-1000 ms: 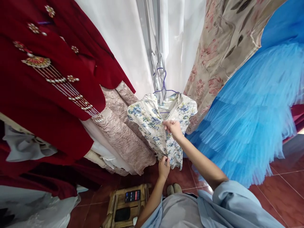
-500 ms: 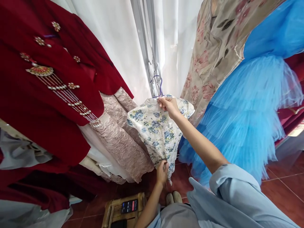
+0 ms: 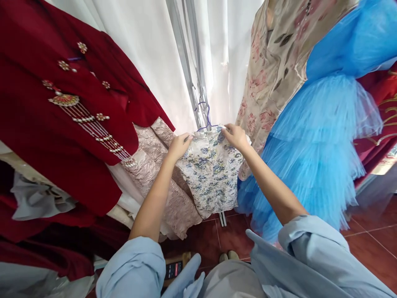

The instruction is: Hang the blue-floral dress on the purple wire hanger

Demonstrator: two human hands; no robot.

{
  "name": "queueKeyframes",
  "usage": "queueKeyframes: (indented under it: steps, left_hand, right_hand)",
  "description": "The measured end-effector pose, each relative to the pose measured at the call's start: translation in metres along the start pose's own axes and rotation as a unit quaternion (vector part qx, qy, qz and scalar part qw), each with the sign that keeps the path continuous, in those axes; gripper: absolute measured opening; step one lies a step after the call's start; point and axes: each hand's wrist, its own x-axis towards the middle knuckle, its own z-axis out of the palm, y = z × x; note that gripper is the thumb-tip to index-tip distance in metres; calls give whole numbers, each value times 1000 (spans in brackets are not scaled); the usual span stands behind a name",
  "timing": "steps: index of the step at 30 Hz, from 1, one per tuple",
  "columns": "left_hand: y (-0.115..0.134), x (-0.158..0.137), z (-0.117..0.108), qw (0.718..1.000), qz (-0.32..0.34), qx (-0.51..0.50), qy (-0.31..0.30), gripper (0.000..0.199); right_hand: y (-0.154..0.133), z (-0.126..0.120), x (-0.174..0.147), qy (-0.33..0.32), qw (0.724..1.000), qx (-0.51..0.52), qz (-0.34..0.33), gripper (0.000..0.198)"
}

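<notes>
In front of me a white blouse (image 3: 214, 174) with a blue floral print hangs from a purple hanger (image 3: 207, 118) on a grey metal stand (image 3: 186, 54). My left hand (image 3: 180, 147) grips the blouse at its left shoulder, fingers closed on the cloth. At the right shoulder, my right hand (image 3: 235, 135) pinches the fabric between thumb and fingers. The blouse spreads out between both hands, its lower edge hanging loose above the floor.
Left stands a dark red jacket (image 3: 102, 91) with beaded trim, beside a pink textured skirt (image 3: 167, 194). To the right hang a beige floral dress (image 3: 263, 74) and a blue tulle dress (image 3: 316, 124). A phone (image 3: 173, 270) lies low by my left sleeve, above red floor tiles (image 3: 204, 240).
My left hand has moved from the blouse's lower part up to its left shoulder. My right hand has shifted from the neckline to the right shoulder. The blouse's lower edge now hangs free.
</notes>
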Motion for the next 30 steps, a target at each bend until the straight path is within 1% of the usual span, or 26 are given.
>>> queueKeyframes:
  steps: [1,2,3,5,6,7,8,9,11,13,15,17,20,23,27,30]
  left_hand:
    - [-1,-2,0,1000,3,-4,-2,31]
    - [0,-5,0,1000,4,-6,13,31]
    - [1,-7,1,999,4,-7,39,29]
    - [9,-8,5,995,19,-5,93,27]
    - [14,-7,8,992,43,1,116,28]
    - [21,-4,10,989,75,12,130,30]
    - [27,0,13,985,110,26,131,31]
    - [33,5,15,982,140,46,118,30]
    - [43,15,20,979,166,88,73,25]
    - [49,23,23,979,157,118,51,21]
    - [52,27,24,980,145,129,47,20]
    - [52,28,24,981,139,131,46,20]
    - [51,24,21,978,139,154,27,20]
    - [49,21,18,975,137,175,13,19]
    - [49,19,16,977,148,150,19,24]
    - [53,17,18,980,144,131,47,22]
  right_hand:
    - [4,-2,1,-24,999,-19,7,33]
    - [6,-4,2,-28,999,-29,5,32]
    - [5,-5,1,-9,999,-30,-4,31]
    - [-5,-3,-4,54,998,-13,-28,28]
    - [-13,0,-7,68,997,2,-32,26]
    - [-22,4,-10,62,998,20,-26,24]
    - [-31,9,-13,40,998,37,-9,25]
    - [-40,14,-16,13,998,55,14,26]
    - [-53,26,-20,-28,994,97,51,25]
    - [-60,36,-20,-33,985,154,64,21]
    - [-61,41,-18,-30,974,215,70,21]
    - [-59,43,-16,-27,964,255,74,23]
    - [-56,42,-14,-16,962,264,72,21]
    - [-55,42,-17,-32,960,271,61,22]
    - [-55,43,-19,-51,946,315,59,27]
    - [-56,46,-14,-45,935,342,76,26]
